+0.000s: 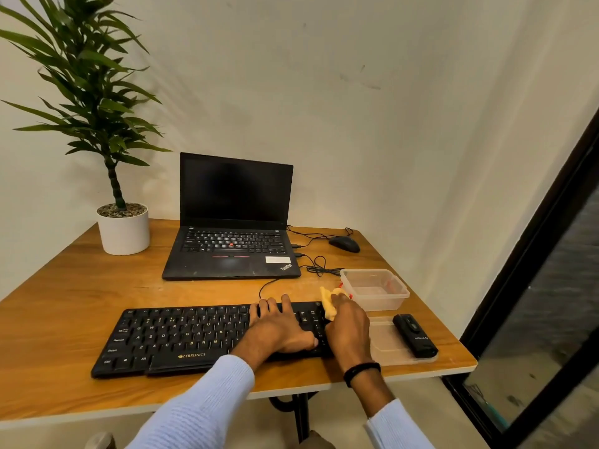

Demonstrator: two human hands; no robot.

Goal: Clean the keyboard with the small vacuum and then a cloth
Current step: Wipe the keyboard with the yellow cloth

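A black Zebronics keyboard (181, 335) lies across the front of the wooden table (81, 296). My left hand (278, 328) rests flat on its right part with the fingers spread over the keys. My right hand (348, 325) grips a yellow cloth (329, 304) at the keyboard's right end, over the number pad. The small black vacuum (415, 335) lies on a clear plastic lid (385, 345) to the right of the keyboard, near the table's right edge.
An open black laptop (231, 247) stands behind the keyboard, with a wired mouse (344, 244) and loose cables (319, 267) to its right. A clear plastic box (374, 288) sits behind the vacuum. A potted plant (123, 231) stands at the back left. A dark door frame (531, 286) runs along the right.
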